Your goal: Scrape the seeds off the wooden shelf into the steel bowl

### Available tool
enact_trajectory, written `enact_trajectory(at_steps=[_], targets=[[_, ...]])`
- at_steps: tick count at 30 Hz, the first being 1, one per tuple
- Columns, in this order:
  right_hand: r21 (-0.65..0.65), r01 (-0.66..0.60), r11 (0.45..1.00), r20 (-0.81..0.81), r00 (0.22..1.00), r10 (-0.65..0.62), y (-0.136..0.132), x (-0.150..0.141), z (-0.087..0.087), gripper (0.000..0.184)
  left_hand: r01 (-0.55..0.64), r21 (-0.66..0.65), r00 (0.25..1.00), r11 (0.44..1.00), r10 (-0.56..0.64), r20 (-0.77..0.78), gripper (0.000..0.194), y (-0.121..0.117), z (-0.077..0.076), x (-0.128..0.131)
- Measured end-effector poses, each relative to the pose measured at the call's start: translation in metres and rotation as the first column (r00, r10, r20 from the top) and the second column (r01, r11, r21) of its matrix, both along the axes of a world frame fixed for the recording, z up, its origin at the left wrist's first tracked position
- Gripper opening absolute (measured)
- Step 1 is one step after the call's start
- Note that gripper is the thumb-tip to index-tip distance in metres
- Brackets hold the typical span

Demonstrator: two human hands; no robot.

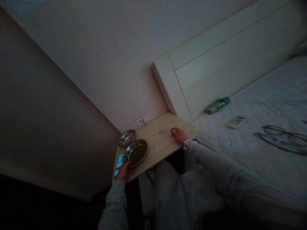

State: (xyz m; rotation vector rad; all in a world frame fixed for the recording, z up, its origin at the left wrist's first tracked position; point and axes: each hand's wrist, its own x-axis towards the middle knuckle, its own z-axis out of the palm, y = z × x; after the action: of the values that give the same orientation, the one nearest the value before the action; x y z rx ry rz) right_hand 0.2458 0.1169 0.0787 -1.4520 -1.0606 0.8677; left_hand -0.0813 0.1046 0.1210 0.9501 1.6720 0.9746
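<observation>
On a small wooden table (153,137), a steel bowl (145,156) stands with small green bits, perhaps beans, spread over its bottom. My left hand (124,172) grips the bowl's near rim, thumb at the edge. A second, shiny steel bowl (127,138) sits just behind it, against the wall. Under my left hand and beside the bowl lies a phone with a lit blue screen (119,163). Over the table's right part, my right hand (178,135) is closed, fingertips pinched near a pale, translucent patch (165,132); what they hold is too small to name. Dark specks (157,147) dot the wood.
A wall socket (142,120) is just above the table's back edge. To the right is a bed with a white quilted cover (216,134) and pale headboard (203,70). On it lie a green bottle-like object (217,105), a remote control (237,122) and eyeglasses (275,130).
</observation>
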Motion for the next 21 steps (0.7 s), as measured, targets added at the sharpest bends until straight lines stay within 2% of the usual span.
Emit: enact_trajectory(at_steps=[4,7,10,14,18,21], targets=[[0.004,-0.005,1.000,-0.013,1.000,0.005,0.000,0.001,0.000,0.030,-0.021,0.000,0.996,1.000,0.021,0.088,0.013,-0.004,0.004,0.007],[0.001,-0.010,1.000,-0.017,1.000,0.010,-0.001,0.001,0.002,0.030,-0.025,0.029,0.988,0.999,0.020,0.152,0.019,-0.019,0.011,0.008],[-0.003,-0.012,1.000,-0.022,1.000,0.012,-0.001,0.002,0.002,0.030,-0.037,0.056,0.965,0.998,0.021,0.262,0.022,-0.051,0.021,0.007],[0.003,-0.015,1.000,-0.020,1.000,0.015,0.000,0.004,0.000,0.031,-0.005,-0.014,0.930,1.000,0.009,0.368,0.018,-0.106,0.026,0.003],[0.026,-0.017,1.000,-0.008,1.000,0.017,0.001,0.005,-0.002,0.030,0.060,-0.125,0.910,0.990,-0.003,0.415,0.017,-0.148,0.007,0.007],[0.049,-0.021,0.999,0.002,1.000,0.021,0.001,0.005,-0.004,0.030,0.118,-0.235,0.888,0.965,0.004,0.460,0.014,-0.161,-0.016,0.017]])
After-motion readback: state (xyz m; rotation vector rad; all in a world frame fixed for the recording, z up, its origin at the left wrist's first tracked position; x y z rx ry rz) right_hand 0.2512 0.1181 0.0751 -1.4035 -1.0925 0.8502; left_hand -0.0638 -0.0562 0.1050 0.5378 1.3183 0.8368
